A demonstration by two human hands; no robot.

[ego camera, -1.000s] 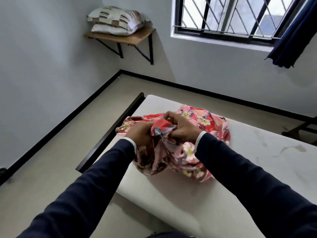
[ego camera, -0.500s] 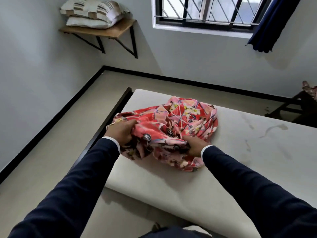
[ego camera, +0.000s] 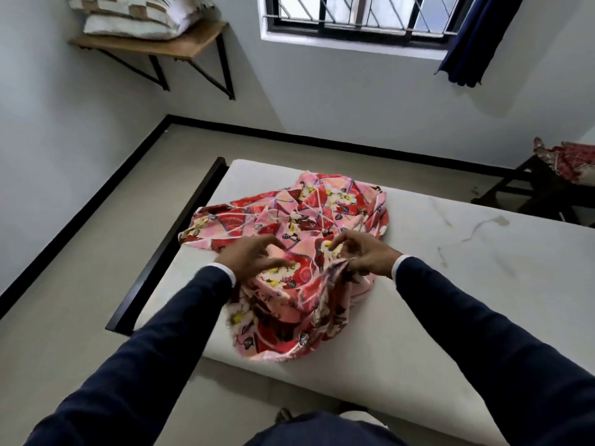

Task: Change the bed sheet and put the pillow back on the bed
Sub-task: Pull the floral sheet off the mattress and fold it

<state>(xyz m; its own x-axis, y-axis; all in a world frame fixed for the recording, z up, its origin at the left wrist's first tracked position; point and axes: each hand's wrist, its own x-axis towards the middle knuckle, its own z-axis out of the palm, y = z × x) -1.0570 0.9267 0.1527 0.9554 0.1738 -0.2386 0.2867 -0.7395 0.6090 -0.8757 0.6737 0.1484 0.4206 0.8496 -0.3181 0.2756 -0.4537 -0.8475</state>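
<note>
Bare white mattress point(ego camera: 450, 284), stained toward the right, no sheet spread on it yet. Pink and red flowered sheet point(ego camera: 309, 220) lying crumpled near the left end, looser and wider than half a second ago, so probably being opened out for spreading. Pillows point(ego camera: 135, 17) parked up on the wall shelf point(ego camera: 180, 43), well away from the bed. Left hand point(ego camera: 248, 255) off the bunch it gripped a moment back, fingers loose over the cloth. Right hand point(ego camera: 363, 255) pinching a fold at the near edge.
</note>
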